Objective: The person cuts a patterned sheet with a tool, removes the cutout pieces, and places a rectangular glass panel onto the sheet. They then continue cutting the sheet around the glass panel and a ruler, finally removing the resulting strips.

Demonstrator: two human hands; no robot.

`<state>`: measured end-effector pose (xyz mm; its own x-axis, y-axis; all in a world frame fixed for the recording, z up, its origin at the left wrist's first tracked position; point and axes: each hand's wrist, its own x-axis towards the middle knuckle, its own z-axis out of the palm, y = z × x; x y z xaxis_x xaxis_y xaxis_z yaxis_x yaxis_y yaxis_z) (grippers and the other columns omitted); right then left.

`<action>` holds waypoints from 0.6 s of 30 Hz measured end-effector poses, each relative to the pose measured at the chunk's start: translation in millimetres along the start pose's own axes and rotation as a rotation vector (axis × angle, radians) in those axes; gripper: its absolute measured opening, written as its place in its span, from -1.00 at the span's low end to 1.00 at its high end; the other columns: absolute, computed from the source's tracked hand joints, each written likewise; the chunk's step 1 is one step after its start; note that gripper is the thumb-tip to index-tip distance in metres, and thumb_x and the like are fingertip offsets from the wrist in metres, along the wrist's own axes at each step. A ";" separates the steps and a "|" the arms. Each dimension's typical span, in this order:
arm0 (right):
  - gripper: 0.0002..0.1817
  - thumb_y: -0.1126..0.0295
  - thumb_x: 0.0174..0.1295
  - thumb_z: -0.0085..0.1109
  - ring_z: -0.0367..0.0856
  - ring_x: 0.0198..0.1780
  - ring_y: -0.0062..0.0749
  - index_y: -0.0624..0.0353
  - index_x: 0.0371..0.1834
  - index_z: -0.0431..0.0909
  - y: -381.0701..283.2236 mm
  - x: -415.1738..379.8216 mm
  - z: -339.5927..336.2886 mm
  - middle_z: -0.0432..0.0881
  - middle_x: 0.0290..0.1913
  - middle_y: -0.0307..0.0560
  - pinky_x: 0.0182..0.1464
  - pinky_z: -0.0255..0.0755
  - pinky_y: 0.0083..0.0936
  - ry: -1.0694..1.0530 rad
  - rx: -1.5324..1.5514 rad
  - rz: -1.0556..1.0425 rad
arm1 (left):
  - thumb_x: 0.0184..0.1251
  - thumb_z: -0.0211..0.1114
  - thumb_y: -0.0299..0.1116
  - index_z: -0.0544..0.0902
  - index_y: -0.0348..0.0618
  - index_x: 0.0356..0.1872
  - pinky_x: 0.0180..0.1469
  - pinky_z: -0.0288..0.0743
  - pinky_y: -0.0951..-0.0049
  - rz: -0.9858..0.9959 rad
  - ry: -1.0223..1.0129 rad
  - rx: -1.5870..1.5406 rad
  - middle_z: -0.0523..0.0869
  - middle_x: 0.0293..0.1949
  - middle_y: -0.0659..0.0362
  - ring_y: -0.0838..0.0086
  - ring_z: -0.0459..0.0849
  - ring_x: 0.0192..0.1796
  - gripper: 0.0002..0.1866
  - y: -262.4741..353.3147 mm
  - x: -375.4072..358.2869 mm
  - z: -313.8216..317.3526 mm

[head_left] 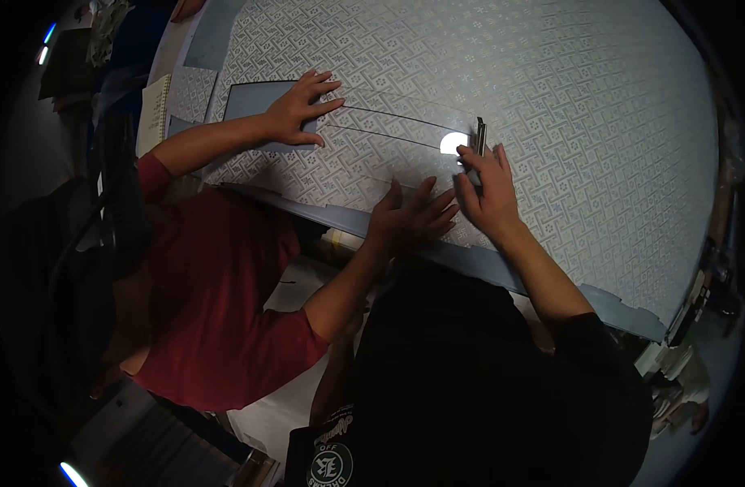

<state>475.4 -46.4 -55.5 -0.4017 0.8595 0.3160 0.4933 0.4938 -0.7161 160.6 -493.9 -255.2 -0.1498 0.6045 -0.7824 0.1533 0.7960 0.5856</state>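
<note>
My right hand (490,191) is over the patterned pale cloth (583,154), its fingers bent around the lower end of a narrow metal piece (480,134). A bright white patch (453,144) shows just left of my fingertips. Two thin dark lines (388,115) run along the cloth toward that spot. My left hand cannot be seen; only part of its forearm shows low down, behind a co-worker's arm. The co-worker's left hand (299,109) presses with spread fingers at the end of a grey panel (260,93). The co-worker's right hand (413,215) is spread near the cloth's front edge, close to mine.
A co-worker in a red shirt (218,300) stands at my left, both arms reaching over the table. A grey strip (486,264) runs along the table's front edge. A spiral notebook (153,114) lies at the left. Another person (689,377) is at the far lower right.
</note>
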 end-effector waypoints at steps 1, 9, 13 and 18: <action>-0.58 0.42 0.32 0.30 0.60 0.33 0.01 0.18 0.24 0.53 -2.0 1.6 -0.3 0.69 0.23 0.05 0.58 0.07 0.23 -0.003 -0.001 0.005 | 0.57 0.24 -0.25 0.63 -0.24 -0.12 0.15 0.47 0.26 -0.005 -0.001 0.001 0.62 -0.17 0.19 0.41 0.55 -0.04 -0.77 -2.2 -4.6 0.6; -0.58 0.39 0.28 0.35 0.60 0.30 0.04 0.17 0.21 0.57 4.3 11.9 3.4 0.71 0.07 0.06 0.56 0.08 0.29 -0.052 -0.042 -0.029 | 0.57 0.25 -0.25 0.62 -0.24 -0.12 0.15 0.47 0.26 -0.002 0.019 0.010 0.62 -0.17 0.19 0.42 0.55 -0.04 -0.78 1.0 2.8 0.1; -0.58 0.38 0.28 0.35 0.62 0.26 0.03 0.17 0.20 0.57 5.6 10.2 4.1 0.71 0.07 0.08 0.57 0.08 0.29 -0.046 -0.031 -0.034 | 0.57 0.25 -0.25 0.62 -0.24 -0.12 0.15 0.47 0.26 -0.009 0.038 0.015 0.62 -0.17 0.19 0.42 0.55 -0.04 -0.78 0.5 -1.7 0.9; -0.58 0.38 0.29 0.35 0.66 0.21 0.03 0.17 0.20 0.58 5.1 11.2 3.0 0.71 0.08 0.08 0.56 0.09 0.28 -0.069 -0.013 -0.005 | 0.57 0.25 -0.26 0.62 -0.23 -0.12 0.15 0.47 0.27 -0.013 0.063 0.029 0.62 -0.17 0.20 0.42 0.55 -0.04 -0.78 -3.7 -6.5 -1.1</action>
<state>471.1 -34.6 -57.5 -0.4563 0.8461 0.2754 0.5006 0.5000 -0.7066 159.8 -500.7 -252.1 -0.2131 0.5959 -0.7743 0.1788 0.8029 0.5687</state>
